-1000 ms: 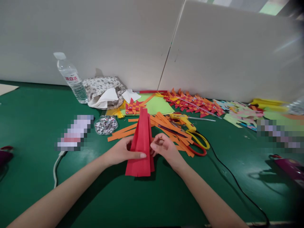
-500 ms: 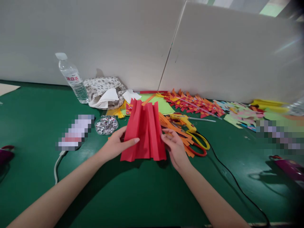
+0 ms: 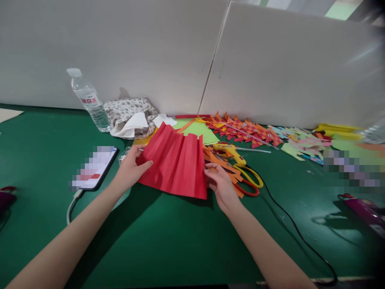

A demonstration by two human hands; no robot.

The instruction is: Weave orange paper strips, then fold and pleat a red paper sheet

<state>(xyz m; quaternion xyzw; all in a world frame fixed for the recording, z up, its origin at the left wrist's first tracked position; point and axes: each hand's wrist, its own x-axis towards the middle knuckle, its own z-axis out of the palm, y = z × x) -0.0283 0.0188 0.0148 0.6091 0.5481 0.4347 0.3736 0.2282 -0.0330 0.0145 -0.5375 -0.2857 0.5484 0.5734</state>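
A sheet of red paper [image 3: 174, 164] with several lengthwise creases is spread between my hands above the green table. Its left edge is pinched by my left hand [image 3: 130, 166], with the thumb lying over the front face. My right hand [image 3: 221, 182] has its fingers curled at the paper's right edge, where the fingertips meet it. Close behind that hand lie orange paper strips [image 3: 221, 162], a yellow glue gun [image 3: 230, 153] and scissors with red and yellow handles [image 3: 251, 180].
At the back left, a water bottle [image 3: 90, 100] leans beside a patterned cloth bundle [image 3: 129, 112]. A phone [image 3: 98, 170] with a cable lies left. Woven red-and-orange paper fish [image 3: 246, 130] line the wall. A black cord [image 3: 294, 222] crosses the right side of the green table [image 3: 168, 249].
My left hand has moved left, pulling the folded red paper out wider and flatter. The right hand stays almost in place at the right edge.
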